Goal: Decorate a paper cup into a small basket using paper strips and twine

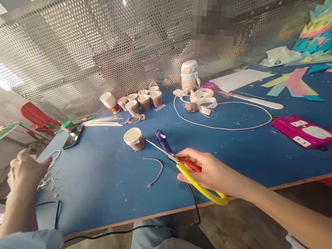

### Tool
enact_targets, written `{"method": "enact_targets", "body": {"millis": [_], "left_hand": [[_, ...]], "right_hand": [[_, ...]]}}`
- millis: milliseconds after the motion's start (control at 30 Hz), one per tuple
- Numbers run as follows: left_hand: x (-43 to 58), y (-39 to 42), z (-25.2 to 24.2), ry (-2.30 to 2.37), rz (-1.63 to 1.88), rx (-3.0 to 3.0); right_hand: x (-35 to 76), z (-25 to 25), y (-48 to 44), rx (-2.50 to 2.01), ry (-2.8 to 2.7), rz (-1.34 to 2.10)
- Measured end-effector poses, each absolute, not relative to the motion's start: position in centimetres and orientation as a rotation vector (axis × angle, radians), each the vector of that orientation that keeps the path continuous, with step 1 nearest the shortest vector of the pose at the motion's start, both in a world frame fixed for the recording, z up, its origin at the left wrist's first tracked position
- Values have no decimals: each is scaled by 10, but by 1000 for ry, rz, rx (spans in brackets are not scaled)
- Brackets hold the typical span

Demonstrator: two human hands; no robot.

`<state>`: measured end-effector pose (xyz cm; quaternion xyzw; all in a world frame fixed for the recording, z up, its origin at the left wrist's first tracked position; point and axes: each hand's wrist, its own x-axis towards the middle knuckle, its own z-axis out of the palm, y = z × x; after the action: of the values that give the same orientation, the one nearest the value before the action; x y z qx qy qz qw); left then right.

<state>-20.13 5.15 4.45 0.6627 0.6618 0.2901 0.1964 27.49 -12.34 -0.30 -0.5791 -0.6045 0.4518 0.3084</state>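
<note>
My right hand (209,171) is closed round a pair of scissors (192,175) with red and yellow handles, near the front edge of the blue table (238,144). The closed blades point left toward a small twine-wrapped cup (134,138). A blue glue gun (163,141) lies just behind the blades, its black cord running off the table edge. A short piece of twine (154,171) lies in front of the cup. My left hand (26,169) is at the table's left end, fingers curled over a loop of thin wire or string (51,165) beside some scraps.
A row of twine-wrapped cups (140,100) and stacked paper cups (109,101) stand at the back by a perforated metal screen (103,40). Also there: sticks (102,122), a phone (73,137), a large ring (223,113), a bottle (188,75), a pink power strip (306,132), coloured paper (294,84).
</note>
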Motion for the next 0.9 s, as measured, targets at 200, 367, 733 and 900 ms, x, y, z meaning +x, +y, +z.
{"method": "enact_targets", "body": {"millis": [200, 367, 733, 900], "left_hand": [[-123, 42, 48, 1992, 1121, 1701], [-44, 19, 34, 1329, 1061, 1460], [27, -10, 16, 889, 659, 1229], [25, -18, -6, 937, 536, 1202]], "right_hand": [[272, -3, -122, -1516, -1598, 1204], [262, -5, -113, -1344, -1508, 1385], [244, 2, -101, -1158, -1471, 1541], [230, -2, -94, -1162, -1476, 1416]]}}
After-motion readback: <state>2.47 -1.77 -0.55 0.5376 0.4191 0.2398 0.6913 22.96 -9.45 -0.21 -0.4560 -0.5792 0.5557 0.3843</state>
